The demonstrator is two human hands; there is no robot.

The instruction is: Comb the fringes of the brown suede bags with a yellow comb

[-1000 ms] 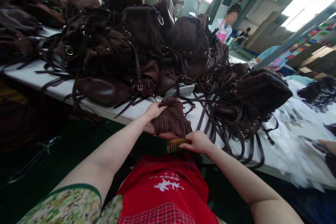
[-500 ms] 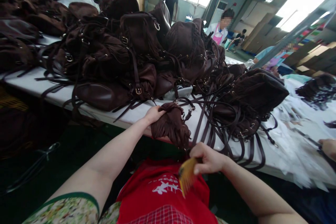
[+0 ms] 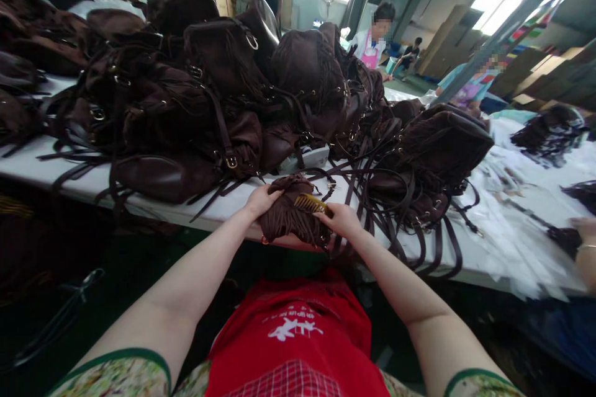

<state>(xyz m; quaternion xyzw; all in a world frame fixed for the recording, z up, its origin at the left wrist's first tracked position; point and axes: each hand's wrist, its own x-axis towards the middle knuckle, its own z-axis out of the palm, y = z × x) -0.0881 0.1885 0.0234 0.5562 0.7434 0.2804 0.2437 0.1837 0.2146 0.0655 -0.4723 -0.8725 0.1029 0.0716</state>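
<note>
A small brown fringed tassel piece (image 3: pixel 288 220) lies at the near edge of the white table (image 3: pixel 65 167). My left hand (image 3: pixel 261 200) presses down on its top left, fingers curled over it. My right hand (image 3: pixel 343 219) grips a yellow wooden comb (image 3: pixel 310 203) and holds its teeth against the top of the fringe. Both arms reach out over my red apron.
A big heap of brown fringed bags (image 3: pixel 223 87) with loose straps (image 3: pixel 400 211) covers the table behind the tassel. Another person's hand (image 3: pixel 584 229) works at the far right. People stand in the background near cardboard boxes (image 3: pixel 526 68). The floor below the table is dark.
My right hand swept the comb down off the fringe toward my apron, then lifted it back onto the top of the fringe. The left hand stayed on the tassel.
</note>
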